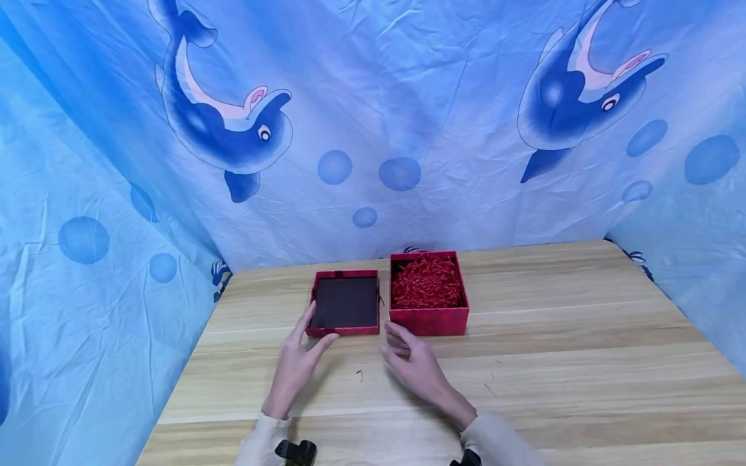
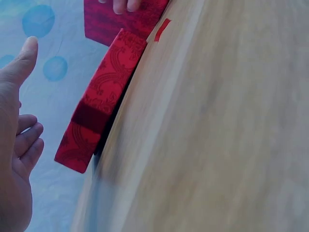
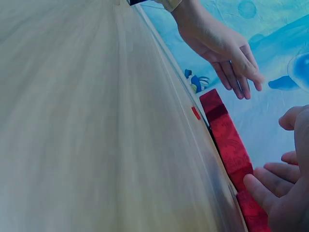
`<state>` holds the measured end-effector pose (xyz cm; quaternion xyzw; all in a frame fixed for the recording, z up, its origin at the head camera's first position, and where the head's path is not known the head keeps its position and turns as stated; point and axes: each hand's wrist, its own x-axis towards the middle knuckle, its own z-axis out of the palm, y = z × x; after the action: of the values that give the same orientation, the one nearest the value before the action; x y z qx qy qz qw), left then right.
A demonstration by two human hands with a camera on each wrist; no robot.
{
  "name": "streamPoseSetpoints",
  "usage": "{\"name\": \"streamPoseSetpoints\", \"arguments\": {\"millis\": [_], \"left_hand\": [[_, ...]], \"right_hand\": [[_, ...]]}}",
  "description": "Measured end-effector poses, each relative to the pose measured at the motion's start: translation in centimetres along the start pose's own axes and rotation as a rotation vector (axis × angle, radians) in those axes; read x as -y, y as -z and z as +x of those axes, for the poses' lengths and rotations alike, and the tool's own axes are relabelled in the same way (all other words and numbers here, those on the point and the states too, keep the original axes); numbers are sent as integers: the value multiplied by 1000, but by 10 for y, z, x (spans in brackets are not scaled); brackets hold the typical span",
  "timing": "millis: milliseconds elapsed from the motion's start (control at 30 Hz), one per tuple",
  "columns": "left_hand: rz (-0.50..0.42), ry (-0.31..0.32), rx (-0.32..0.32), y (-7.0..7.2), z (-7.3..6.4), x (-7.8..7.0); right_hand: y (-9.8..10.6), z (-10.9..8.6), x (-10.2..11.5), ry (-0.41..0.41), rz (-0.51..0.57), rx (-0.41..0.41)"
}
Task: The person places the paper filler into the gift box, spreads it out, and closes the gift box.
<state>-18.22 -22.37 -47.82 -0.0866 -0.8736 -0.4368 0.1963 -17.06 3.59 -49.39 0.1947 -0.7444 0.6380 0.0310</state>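
A shallow red lid [image 1: 344, 331] with a dark inside lies on the table, inner side up. Right beside it stands a deeper red box [image 1: 434, 322], filled with red shredded paper [image 1: 428, 281]. My left hand [image 1: 294, 366] is at the lid's front left corner, thumb spread from the fingers, holding nothing. In the left wrist view a gap shows between this hand [image 2: 17, 140] and the patterned lid side [image 2: 104, 92]. My right hand [image 1: 418, 369] hovers before the box's front left corner, fingers loosely bent and free; whether a fingertip touches the box cannot be told.
The wooden table [image 1: 553, 382] reaches back to a blue curtain [image 1: 373, 116] printed with dolphins and bubbles. A small thin shred [image 1: 359, 375] lies in front of the lid. Faint strands [image 1: 491, 389] lie further right.
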Motion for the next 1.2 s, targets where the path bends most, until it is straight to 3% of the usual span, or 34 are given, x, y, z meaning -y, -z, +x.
{"name": "streamPoseSetpoints", "arguments": {"millis": [233,433,733,1200], "left_hand": [[11,133,9,5,0,11],[26,215,42,6,2,23],[40,234,85,4,7,33],[74,235,80,2,9,36]], "right_hand": [[-12,5,-3,-54,-95,-1],[-23,11,-7,-68,-96,-10],[-44,22,-9,-83,-191,-100],[-62,40,-14,-121,-223,-202]]}}
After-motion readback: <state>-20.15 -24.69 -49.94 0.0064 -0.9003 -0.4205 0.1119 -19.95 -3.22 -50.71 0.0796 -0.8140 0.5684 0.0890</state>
